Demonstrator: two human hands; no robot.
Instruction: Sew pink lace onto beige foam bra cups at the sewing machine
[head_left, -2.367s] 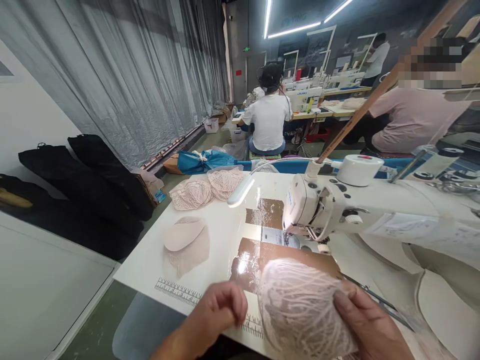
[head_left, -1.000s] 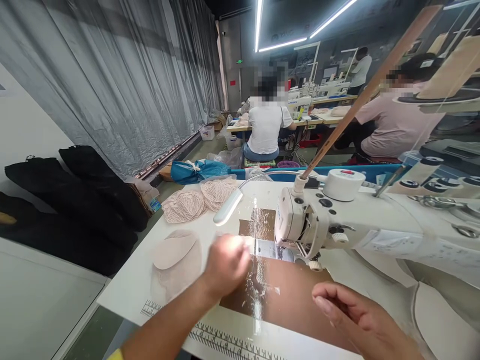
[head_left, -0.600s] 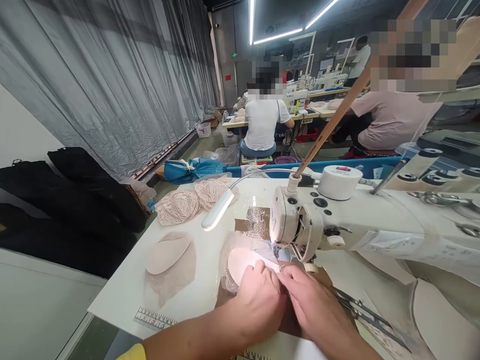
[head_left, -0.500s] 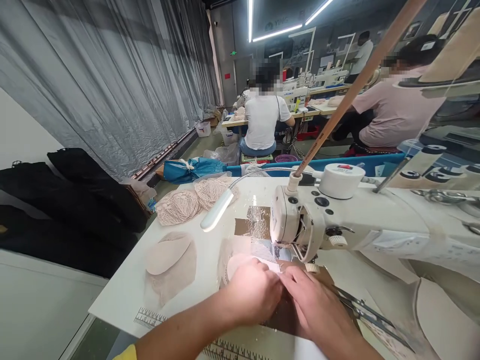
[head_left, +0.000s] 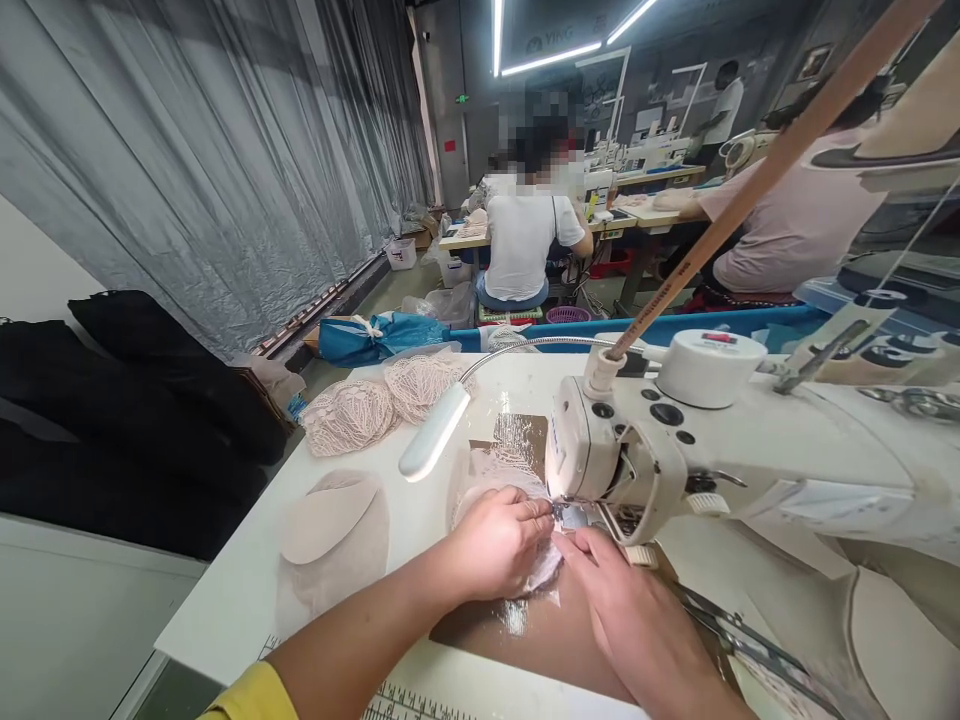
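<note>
A pale lace bra cup (head_left: 547,572) lies under the needle end of the white sewing machine (head_left: 581,440). My left hand (head_left: 496,540) is closed on it from the left, with fingertips close to the presser foot. At its right edge my right hand (head_left: 626,600) pinches the fabric between thumb and forefinger. Part of the cup is hidden beneath my left hand. Brown sheeting (head_left: 525,650) covers the tabletop under both hands.
A lamp (head_left: 435,430) on a bendy neck reaches over the table. Lace cups (head_left: 349,415) sit at the back left, nearer a beige cup piece with mesh (head_left: 330,525). Metal scissors or tweezers-like tool (head_left: 750,640) lies right of my right hand. Co-workers sit ahead.
The cup has turned and come towards me between my hands. My left hand has shifted slightly left and up, its fingers flatter on the fabric. The view has moved slightly.
</note>
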